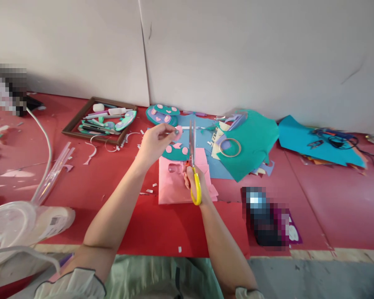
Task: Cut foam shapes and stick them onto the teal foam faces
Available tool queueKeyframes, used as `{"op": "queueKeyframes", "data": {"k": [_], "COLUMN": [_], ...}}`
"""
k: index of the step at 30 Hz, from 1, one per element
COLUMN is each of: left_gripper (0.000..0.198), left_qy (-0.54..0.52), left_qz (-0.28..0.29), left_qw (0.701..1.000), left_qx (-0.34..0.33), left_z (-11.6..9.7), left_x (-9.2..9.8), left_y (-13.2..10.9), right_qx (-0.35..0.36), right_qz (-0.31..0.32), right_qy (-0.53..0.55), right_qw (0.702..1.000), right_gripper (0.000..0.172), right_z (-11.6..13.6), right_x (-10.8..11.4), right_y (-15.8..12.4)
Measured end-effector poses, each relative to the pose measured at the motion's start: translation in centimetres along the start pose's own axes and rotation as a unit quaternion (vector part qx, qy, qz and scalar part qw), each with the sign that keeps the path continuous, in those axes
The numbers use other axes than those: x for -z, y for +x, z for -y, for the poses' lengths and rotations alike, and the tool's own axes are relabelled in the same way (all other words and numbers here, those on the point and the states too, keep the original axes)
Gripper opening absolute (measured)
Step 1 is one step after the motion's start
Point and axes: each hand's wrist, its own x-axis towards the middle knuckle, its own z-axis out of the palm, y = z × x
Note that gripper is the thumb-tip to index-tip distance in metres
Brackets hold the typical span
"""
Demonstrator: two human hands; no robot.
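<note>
My left hand is closed, pinching a small pink foam piece between thumb and fingertips. In my right hand is a pair of scissors with yellow and red handles, its blades pointing up and away, just right of the pink piece. Below both hands lies a pink foam sheet with a cut-out in it. A teal foam shape with pink spots sits at its top edge, and more spotted teal and purple shapes are stacked behind my left hand.
A brown tray of pens and tools stands at the back left. A tape roll lies on a teal sheet to the right. Beyond are a blue sheet with a cabled tool and a blurred dark object. A plastic tub is front left.
</note>
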Motion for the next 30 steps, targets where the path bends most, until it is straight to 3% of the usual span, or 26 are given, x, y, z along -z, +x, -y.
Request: {"op": "queueKeyframes", "data": {"k": [5,15,18,21,23,26,28,30], "left_gripper": [0.011,0.009,0.01,0.011,0.013,0.014,0.011,0.007], "left_qy": [-0.019,-0.024,-0.033,-0.036,-0.032,-0.032,-0.035,-0.03], "left_qz": [-0.005,-0.001,-0.003,-0.005,-0.008,0.0,0.013,0.024], "left_qw": [1.0,1.0,0.999,0.999,0.999,0.999,0.999,0.999], "left_qx": [0.001,-0.015,-0.015,-0.012,-0.012,-0.02,-0.029,-0.037], "left_z": [-0.3,-0.6,-1.0,-1.3,-1.5,-1.5,-1.4,-1.4], "left_x": [-0.2,-0.4,-0.3,-0.2,0.0,0.1,0.2,0.3], "left_y": [0.0,-0.3,-0.5,-0.5,-0.5,-0.4,-0.5,-0.5], "right_qx": [-0.003,0.06,0.059,0.024,-0.011,-0.048,-0.097,-0.107], "right_qz": [-0.039,-0.049,-0.085,-0.166,-0.21,-0.217,-0.209,-0.202], "right_qy": [0.105,0.086,0.049,-0.066,-0.236,-0.481,-0.563,-0.608], "right_qw": [0.994,0.993,0.993,0.984,0.949,0.848,0.793,0.76], "right_gripper": [0.054,0.062,0.06,0.056,0.052,0.042,0.041,0.039], "right_z": [0.3,1.7,3.5,5.2,5.9,5.9,5.3,4.4], "right_x": [-0.3,0.0,1.3,3.9,5.9,8.6,9.8,10.7], "right_y": [0.0,0.0,0.1,0.4,0.8,1.3,1.7,1.9]}}
